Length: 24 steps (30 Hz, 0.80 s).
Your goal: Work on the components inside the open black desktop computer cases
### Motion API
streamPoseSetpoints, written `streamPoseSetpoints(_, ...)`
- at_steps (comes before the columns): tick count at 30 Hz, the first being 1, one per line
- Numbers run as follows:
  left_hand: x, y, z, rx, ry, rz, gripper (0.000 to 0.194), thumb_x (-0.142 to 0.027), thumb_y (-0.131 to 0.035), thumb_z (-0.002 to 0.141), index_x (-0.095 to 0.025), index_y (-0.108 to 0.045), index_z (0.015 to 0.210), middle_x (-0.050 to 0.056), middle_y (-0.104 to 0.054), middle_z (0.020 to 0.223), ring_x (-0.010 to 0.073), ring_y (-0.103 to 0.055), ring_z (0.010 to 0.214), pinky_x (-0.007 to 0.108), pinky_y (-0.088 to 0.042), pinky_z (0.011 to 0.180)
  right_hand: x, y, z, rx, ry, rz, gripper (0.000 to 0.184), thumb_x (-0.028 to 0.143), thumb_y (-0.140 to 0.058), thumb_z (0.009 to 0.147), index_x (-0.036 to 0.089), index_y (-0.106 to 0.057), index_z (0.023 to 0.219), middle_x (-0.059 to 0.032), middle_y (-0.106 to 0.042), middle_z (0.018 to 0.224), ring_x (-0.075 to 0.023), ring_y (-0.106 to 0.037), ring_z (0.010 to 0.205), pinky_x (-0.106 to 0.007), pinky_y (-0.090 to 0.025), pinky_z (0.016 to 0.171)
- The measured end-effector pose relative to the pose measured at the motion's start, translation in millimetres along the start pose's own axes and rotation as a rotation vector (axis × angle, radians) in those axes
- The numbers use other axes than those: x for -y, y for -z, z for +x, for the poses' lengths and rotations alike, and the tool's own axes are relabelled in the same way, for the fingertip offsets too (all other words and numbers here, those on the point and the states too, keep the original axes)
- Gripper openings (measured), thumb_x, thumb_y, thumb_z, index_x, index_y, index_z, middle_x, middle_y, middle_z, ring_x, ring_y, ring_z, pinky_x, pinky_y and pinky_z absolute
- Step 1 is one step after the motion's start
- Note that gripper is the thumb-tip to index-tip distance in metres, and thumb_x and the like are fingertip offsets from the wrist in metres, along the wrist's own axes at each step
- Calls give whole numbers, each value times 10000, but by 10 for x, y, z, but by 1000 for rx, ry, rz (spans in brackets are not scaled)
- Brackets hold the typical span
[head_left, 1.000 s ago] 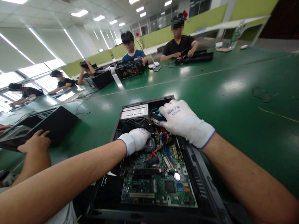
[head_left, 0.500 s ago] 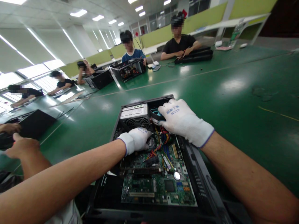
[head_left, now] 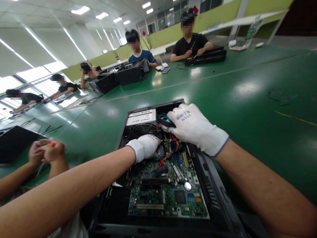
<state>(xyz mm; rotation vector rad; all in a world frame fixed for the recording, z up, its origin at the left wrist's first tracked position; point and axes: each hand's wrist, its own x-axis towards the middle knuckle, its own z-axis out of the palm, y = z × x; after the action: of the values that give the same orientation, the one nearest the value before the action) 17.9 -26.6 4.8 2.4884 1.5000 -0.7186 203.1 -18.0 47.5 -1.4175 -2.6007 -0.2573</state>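
An open black computer case [head_left: 213,195] lies on the green table in front of me, its green motherboard [head_left: 168,195] exposed. My left hand [head_left: 146,147], in a white glove, is curled down among the coloured cables beside the power supply [head_left: 141,120]. Its fingertips are hidden. My right hand [head_left: 195,127], also gloved, is closed over a black fan with blue blades [head_left: 164,120] at the far end of the case.
A neighbour's bare hands [head_left: 47,150] at the left hold an orange-handled tool beside a black case [head_left: 13,142]. Several other people work on computer cases [head_left: 131,74] across the green table [head_left: 247,99].
My hands have stayed almost still in the case. The neighbour's hands left the black case and came together on an orange tool; the case slid left. A far worker turned a case.
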Motion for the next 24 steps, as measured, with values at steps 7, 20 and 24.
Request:
streamPoseSetpoints(7, -7, -2, 16, 18, 15, 8, 504, -302, -810, 684, -221, -674, 1162, 92, -750, 1102, 274, -698, 1105, 325, -534, 1002, 10, 5, 5, 34, -9, -5, 533, 592, -354, 995, 179, -671, 1104, -159, -718, 1100, -318, -583, 1047, -403, -360, 797)
streamPoseSetpoints(20, 56, -85, 76, 71, -29, 16, 554, -463, -814, 634, -157, -687, 1078, 159, -749, 1073, 345, -728, 989, 412, -595, 862, -1, -18, -4, -16, 8, -19, 427, 537, -455, 968, 173, -667, 1044, -146, -711, 1083, -319, -593, 1039, -396, -356, 788)
streamPoseSetpoints(24, 22, -9, 1, 73, -13, -19, 672, -461, -835, 615, -132, -646, 1169, 169, -740, 1120, 336, -723, 1028, 386, -590, 891, 19, 21, -11, -16, 6, -15, 507, 596, -405, 982, 176, -683, 1039, -151, -711, 1071, -317, -603, 1024, -399, -366, 794)
